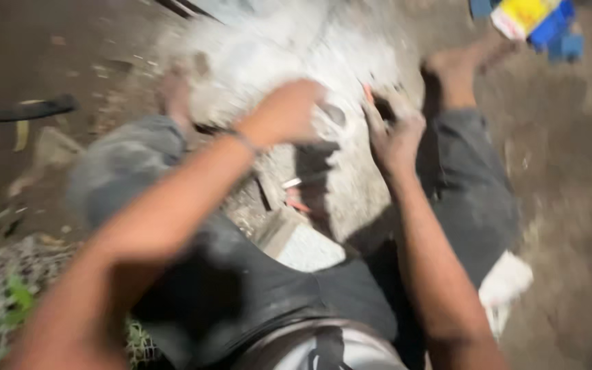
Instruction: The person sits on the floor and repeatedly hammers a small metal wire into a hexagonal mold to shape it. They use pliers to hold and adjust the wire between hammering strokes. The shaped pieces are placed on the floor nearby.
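A large pale stone block (289,55), rough and dusty white-grey with a rounded, chipped top, lies on the bare dirt ground (570,171) between the person's spread legs in dark grey trousers (474,192). Its long axis seems to run away from the person, toward the bare feet beside its far end, though motion blur hides its exact outline. The left hand (284,113) is curled knuckles-up on the stone's near face; whether it grips anything cannot be told. The right hand (393,133) rests beside it, fingers bent on the rough surface, a thin orange stick-like item (366,93) at its fingertips.
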